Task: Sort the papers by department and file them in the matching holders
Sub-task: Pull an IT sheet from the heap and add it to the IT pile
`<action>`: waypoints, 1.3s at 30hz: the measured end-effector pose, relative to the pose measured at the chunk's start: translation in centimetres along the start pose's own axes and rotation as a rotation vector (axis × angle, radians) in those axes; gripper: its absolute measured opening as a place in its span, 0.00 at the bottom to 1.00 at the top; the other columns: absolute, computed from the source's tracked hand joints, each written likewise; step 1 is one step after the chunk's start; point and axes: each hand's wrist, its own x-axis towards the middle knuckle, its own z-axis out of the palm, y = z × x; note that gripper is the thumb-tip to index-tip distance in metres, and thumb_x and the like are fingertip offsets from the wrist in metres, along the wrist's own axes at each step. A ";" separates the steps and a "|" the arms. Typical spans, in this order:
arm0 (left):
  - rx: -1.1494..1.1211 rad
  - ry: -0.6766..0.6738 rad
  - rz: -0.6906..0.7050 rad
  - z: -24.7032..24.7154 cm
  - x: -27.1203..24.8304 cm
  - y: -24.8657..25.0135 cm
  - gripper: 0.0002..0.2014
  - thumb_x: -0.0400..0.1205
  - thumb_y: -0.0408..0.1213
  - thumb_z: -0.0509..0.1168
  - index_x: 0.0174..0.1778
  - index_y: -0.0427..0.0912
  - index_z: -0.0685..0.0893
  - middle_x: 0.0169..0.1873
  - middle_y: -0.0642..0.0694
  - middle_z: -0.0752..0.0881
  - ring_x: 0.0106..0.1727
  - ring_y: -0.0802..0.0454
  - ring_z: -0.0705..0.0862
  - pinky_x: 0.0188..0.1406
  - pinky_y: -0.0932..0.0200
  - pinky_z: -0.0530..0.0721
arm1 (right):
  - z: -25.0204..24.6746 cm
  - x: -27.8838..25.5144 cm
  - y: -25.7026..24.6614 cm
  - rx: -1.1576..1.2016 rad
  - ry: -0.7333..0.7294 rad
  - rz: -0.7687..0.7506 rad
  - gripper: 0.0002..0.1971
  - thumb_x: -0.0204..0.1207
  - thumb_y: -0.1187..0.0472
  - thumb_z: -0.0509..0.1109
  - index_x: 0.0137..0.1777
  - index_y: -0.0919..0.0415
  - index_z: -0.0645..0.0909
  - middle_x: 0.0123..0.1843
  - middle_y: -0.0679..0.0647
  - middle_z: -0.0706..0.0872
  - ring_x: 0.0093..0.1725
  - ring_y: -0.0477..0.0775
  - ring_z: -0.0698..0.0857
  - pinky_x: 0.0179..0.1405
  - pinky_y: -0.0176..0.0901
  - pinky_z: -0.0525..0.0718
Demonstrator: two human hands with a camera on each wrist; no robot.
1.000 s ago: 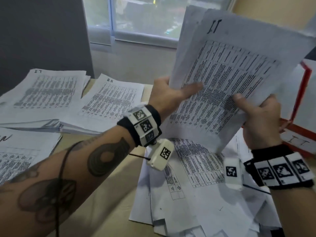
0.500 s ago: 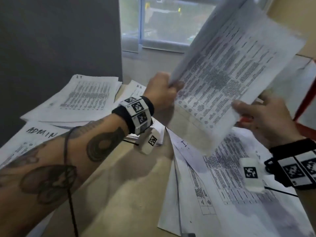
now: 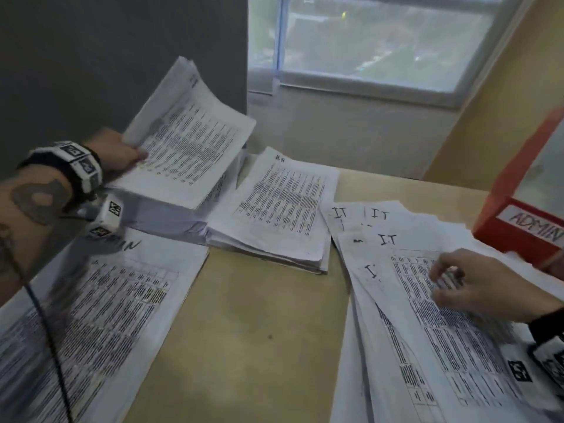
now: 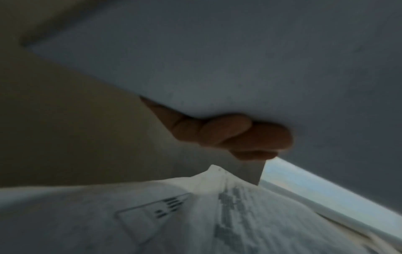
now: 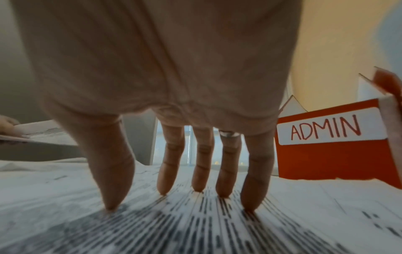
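Step in hand: sorting, judged from the piles; a sheaf of papers [image 3: 186,148] is held over the far-left pile [image 3: 171,215], likely its matching stack, though the pile's label is hidden
Left hand [image 3: 114,152]: grip closed on the near corner of the sheaf, thumb on top, fingers [image 4: 239,135] curled beneath; sheaf tilted up, clear of the pile
Right hand [image 3: 476,285]: grip wide, holding nothing; fingertips [image 5: 250,204] pressed straight down on the top sheet of the spread papers [image 3: 427,315], several marked IT
Next move, as judged: lower the sheaf square onto the pile and let go; the right hand must gather the fanned sheets without sliding them off the table [image 3: 259,331]
Other piles: one headed H.R [image 3: 280,209] at centre; one headed ADMIN [image 3: 91,315] at near left
Container: red holder [image 3: 518,221] labelled ADMIN, at the far right, just beside the spread papers
Contents: a pale sheet or divider shows above its front wall; what it holds cannot be told
Filing: not yet begun for the piles on the table, as judged
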 end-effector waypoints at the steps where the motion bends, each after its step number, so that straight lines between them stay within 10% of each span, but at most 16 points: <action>1: 0.037 -0.017 -0.007 0.3 0.3 -0.6 0.27 0.81 0.48 0.78 0.64 0.26 0.87 0.57 0.28 0.88 0.57 0.30 0.88 0.58 0.42 0.83 | 0.1 0.0 -0.1 0.005 0.004 0.002 0.14 0.67 0.45 0.87 0.46 0.38 0.84 0.54 0.37 0.83 0.50 0.36 0.82 0.45 0.40 0.76; 7: 0.149 -0.158 -0.019 3.2 1.2 -2.2 0.29 0.81 0.49 0.78 0.65 0.26 0.87 0.63 0.27 0.86 0.58 0.31 0.86 0.57 0.48 0.81 | 0.6 0.1 -0.7 -0.006 0.030 0.062 0.12 0.68 0.47 0.86 0.43 0.38 0.83 0.53 0.39 0.82 0.48 0.43 0.83 0.52 0.52 0.82; 14: 0.153 -0.146 -0.133 3.6 1.1 -1.8 0.24 0.75 0.46 0.83 0.40 0.26 0.84 0.48 0.32 0.85 0.47 0.36 0.82 0.48 0.49 0.77 | 0.7 0.2 -1.3 -0.032 0.036 0.071 0.11 0.70 0.48 0.83 0.43 0.38 0.83 0.54 0.39 0.80 0.49 0.39 0.80 0.53 0.48 0.77; 19: 0.269 -0.087 -0.189 4.7 5.0 -4.2 0.40 0.60 0.69 0.84 0.37 0.31 0.81 0.58 0.27 0.85 0.61 0.28 0.83 0.60 0.41 0.85 | 0.2 -0.2 -2.5 -0.086 -0.006 0.089 0.09 0.74 0.46 0.80 0.46 0.40 0.81 0.56 0.41 0.80 0.54 0.47 0.82 0.58 0.50 0.81; 22: 0.335 -0.034 0.048 6.3 11.4 -6.0 0.61 0.42 0.86 0.73 0.51 0.31 0.83 0.67 0.25 0.81 0.71 0.20 0.78 0.69 0.27 0.81 | -0.9 0.1 -3.2 -0.138 -0.031 0.058 0.11 0.73 0.45 0.81 0.48 0.40 0.80 0.55 0.42 0.81 0.52 0.45 0.82 0.55 0.49 0.83; 28: 0.317 0.077 0.364 2.3 -10.5 14.3 0.31 0.74 0.63 0.77 0.65 0.46 0.86 0.70 0.33 0.78 0.74 0.30 0.75 0.74 0.33 0.76 | -2.3 2.8 -5.2 -0.148 -0.120 -0.031 0.40 0.68 0.48 0.88 0.78 0.47 0.74 0.76 0.49 0.80 0.71 0.54 0.80 0.72 0.53 0.80; 32: 0.215 -0.257 0.623 6.1 -17.6 20.1 0.23 0.76 0.64 0.76 0.60 0.53 0.86 0.61 0.49 0.84 0.63 0.45 0.82 0.70 0.41 0.82 | -2.1 4.5 -5.7 -0.112 -0.234 0.038 0.60 0.63 0.52 0.91 0.90 0.50 0.56 0.88 0.52 0.69 0.82 0.61 0.74 0.80 0.61 0.73; 39: 0.373 -0.621 0.748 13.6 -26.2 25.1 0.32 0.73 0.71 0.73 0.53 0.44 0.90 0.46 0.48 0.92 0.51 0.46 0.89 0.57 0.47 0.89 | -2.1 5.6 -5.3 -0.096 -0.203 0.079 0.60 0.50 0.46 0.94 0.84 0.44 0.69 0.79 0.50 0.74 0.75 0.60 0.77 0.75 0.74 0.77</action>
